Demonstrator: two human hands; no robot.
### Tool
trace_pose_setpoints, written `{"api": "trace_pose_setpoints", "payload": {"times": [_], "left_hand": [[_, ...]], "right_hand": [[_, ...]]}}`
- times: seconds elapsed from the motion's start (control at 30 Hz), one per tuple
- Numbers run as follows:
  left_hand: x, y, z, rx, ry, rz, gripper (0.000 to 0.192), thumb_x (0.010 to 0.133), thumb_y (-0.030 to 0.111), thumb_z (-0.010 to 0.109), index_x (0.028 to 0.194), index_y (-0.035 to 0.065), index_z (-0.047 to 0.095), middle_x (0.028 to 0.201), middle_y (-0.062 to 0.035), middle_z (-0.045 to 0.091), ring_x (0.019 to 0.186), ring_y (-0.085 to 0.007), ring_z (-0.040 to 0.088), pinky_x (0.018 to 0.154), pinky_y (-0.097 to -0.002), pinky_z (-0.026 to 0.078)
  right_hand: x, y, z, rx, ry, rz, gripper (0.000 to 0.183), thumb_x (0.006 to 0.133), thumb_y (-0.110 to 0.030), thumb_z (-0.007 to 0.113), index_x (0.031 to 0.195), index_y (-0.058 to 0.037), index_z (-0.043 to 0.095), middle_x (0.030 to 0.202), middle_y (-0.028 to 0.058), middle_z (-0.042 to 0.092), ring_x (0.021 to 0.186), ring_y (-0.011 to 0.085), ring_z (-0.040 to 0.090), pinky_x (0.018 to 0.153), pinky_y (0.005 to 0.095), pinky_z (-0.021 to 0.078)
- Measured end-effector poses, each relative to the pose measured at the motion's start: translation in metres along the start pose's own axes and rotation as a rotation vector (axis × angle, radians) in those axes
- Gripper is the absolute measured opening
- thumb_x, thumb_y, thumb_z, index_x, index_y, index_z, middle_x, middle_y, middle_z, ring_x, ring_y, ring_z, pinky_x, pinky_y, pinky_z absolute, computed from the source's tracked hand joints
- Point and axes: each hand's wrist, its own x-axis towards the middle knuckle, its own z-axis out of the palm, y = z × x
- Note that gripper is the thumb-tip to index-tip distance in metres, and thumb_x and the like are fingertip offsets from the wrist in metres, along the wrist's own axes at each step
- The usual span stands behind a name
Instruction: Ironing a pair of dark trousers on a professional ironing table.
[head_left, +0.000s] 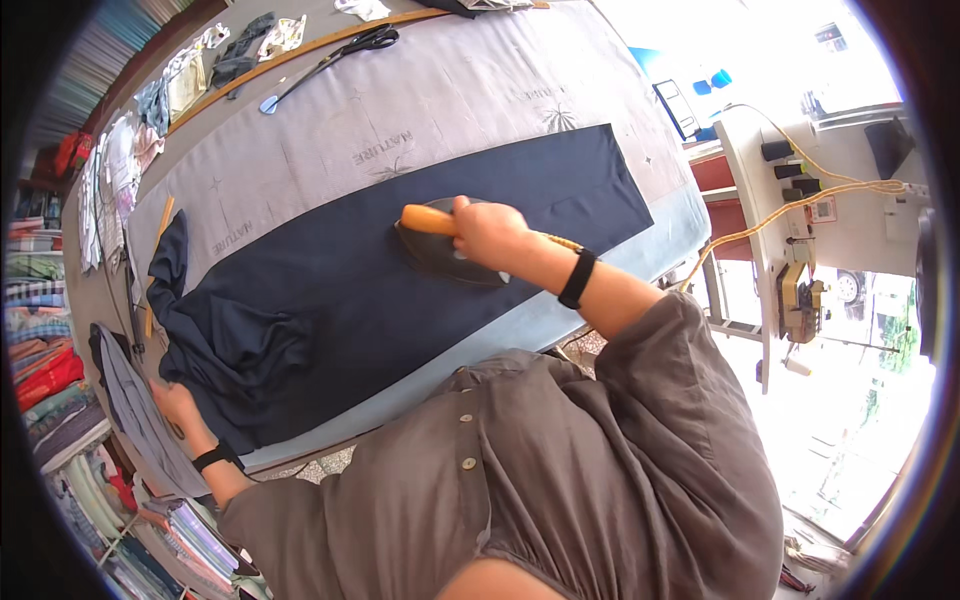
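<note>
My right hand (489, 232) is closed around the wooden handle (429, 220) of a clothes iron (442, 261). The iron sits on a long piece of dark navy cloth (360, 292), about midway along it. Under and right of the iron the cloth lies mostly flat, with faint creases near its far right end. Towards the left it bunches into loose folds. My left hand (176, 409) is at the left edge of these folds, beside a grey garment (139, 405). Its fingers are partly hidden, so whether it grips the cloth is unclear.
A padded ironing table (300, 142) bears black-handled scissors (371, 39), a long wooden ruler (300, 51) and fabric scraps (187, 82). Folded fabrics (49, 375) fill shelves at left. A yellow cord (750, 229) runs right, near a sewing machine (799, 304).
</note>
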Motion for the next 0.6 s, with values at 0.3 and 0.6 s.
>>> {"api": "trace_pose_setpoints", "payload": {"times": [0.3,0.6], "left_hand": [[-0.162,0.291,-0.131,-0.541,-0.081,0.682,0.056,0.089,0.007,0.064,0.143,0.0016,0.048,0.148,-0.0286,0.044,0.139,-0.0486,0.04,0.118,-0.0513,0.031],[-0.372,0.549,-0.203,-0.898,-0.478,0.969,0.063,0.088,0.017,0.069,0.145,0.0057,0.044,0.154,-0.0276,0.034,0.145,-0.0473,0.031,0.106,-0.0534,0.036]], "right_hand": [[-0.062,0.212,-0.031,0.002,0.372,0.417,0.026,0.085,-0.019,0.068,0.101,-0.0016,0.059,0.087,0.0228,0.07,0.088,0.0414,0.069,0.077,0.0501,0.0547],[-0.068,0.381,-0.084,0.052,0.448,0.545,0.024,0.086,-0.016,0.061,0.102,0.0016,0.065,0.092,0.0273,0.069,0.091,0.0429,0.069,0.08,0.0498,0.0533]]}}
